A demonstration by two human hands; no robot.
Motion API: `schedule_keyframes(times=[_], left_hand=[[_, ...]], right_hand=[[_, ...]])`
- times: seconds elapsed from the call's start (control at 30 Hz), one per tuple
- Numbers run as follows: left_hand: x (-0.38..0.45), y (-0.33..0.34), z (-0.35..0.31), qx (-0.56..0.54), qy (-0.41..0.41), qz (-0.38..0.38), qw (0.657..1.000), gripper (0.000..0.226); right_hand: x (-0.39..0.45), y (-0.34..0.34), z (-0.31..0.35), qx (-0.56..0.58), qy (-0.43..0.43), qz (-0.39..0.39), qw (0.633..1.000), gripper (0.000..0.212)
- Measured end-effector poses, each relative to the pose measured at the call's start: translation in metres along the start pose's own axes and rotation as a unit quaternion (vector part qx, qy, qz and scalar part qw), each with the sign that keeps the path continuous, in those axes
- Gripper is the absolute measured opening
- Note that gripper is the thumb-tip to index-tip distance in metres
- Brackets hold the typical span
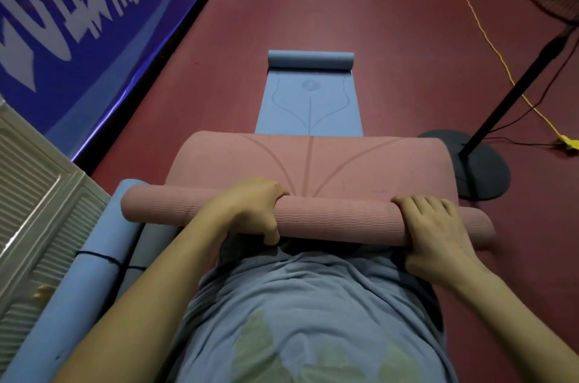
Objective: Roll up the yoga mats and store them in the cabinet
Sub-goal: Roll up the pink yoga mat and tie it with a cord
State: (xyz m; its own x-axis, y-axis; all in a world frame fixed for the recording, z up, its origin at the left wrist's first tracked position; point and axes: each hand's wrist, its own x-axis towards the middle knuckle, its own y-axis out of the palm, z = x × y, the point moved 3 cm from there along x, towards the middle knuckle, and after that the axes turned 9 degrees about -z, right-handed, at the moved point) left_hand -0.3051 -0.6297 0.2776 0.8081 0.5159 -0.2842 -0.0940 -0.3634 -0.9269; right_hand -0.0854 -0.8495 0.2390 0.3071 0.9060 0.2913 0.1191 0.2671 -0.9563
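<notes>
A pink yoga mat [329, 163] is partly rolled just in front of my body, its free end arching up and away from the roll. My left hand [250, 207] grips the roll left of its middle, fingers curled over the top and thumb underneath. My right hand [435, 232] holds the roll near its right end, fingers wrapped over it. Beyond lies a blue yoga mat [310, 107] flat on the red floor, its far end curled into a small roll. Two rolled blue mats [94, 273] tied with dark bands lie at my left.
A white louvred cabinet door [34, 194] stands at the left edge. A blue banner [78, 6] lines the left wall. A standing fan's dark round base [482, 169] and pole sit at right, with a yellow cord [488, 41] running across the floor.
</notes>
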Motion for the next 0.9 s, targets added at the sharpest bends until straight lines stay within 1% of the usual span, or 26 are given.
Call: schedule_keyframes(times=[0.07,0.17,0.23,0.3,0.37,0.43,0.5,0.57,0.67,0.73,0.83,0.9], left_hand=[[-0.003,0.009,0.001,0.027,0.006,-0.035,0.999,0.06],[-0.013,0.026,0.004,0.075,-0.002,-0.142,0.987,0.068],[-0.021,0.036,0.004,0.084,0.009,-0.225,0.971,0.067],[-0.027,0.047,0.001,0.083,0.03,-0.309,0.947,0.067],[-0.03,0.054,-0.004,0.079,0.018,-0.382,0.921,0.073],[-0.03,0.059,-0.006,0.075,-0.007,-0.412,0.908,0.082],[-0.027,0.06,-0.008,0.064,-0.015,-0.422,0.904,0.084],[-0.026,0.058,-0.008,0.049,-0.007,-0.432,0.9,0.084],[-0.028,0.059,-0.001,0.023,0.009,-0.453,0.891,0.083],[-0.026,0.062,0.003,0.048,0.023,-0.45,0.891,0.084],[-0.016,0.061,0.006,0.112,0.024,-0.429,0.896,0.084],[-0.007,0.055,0.009,0.145,0.026,-0.407,0.901,0.08]], right_hand=[[0.007,0.0,-0.004,0.004,0.0,0.044,0.999,0.083],[0.02,-0.005,-0.005,-0.008,-0.001,0.149,0.989,0.078],[0.028,-0.009,-0.004,0.0,0.003,0.181,0.983,0.076],[0.038,-0.012,-0.005,0.011,0.008,0.215,0.976,0.075],[0.052,-0.015,-0.008,0.022,0.01,0.271,0.962,0.079],[0.068,-0.018,-0.012,0.061,0.036,0.343,0.937,0.083],[0.083,-0.02,-0.014,0.104,0.061,0.412,0.903,0.083],[0.092,-0.023,-0.012,0.107,0.06,0.452,0.884,0.085],[0.094,-0.021,-0.008,0.089,0.048,0.46,0.882,0.089],[0.09,-0.017,-0.008,0.087,0.052,0.446,0.889,0.089],[0.084,-0.015,-0.009,0.091,0.064,0.403,0.909,0.09],[0.079,-0.018,-0.007,0.077,0.074,0.349,0.931,0.092]])
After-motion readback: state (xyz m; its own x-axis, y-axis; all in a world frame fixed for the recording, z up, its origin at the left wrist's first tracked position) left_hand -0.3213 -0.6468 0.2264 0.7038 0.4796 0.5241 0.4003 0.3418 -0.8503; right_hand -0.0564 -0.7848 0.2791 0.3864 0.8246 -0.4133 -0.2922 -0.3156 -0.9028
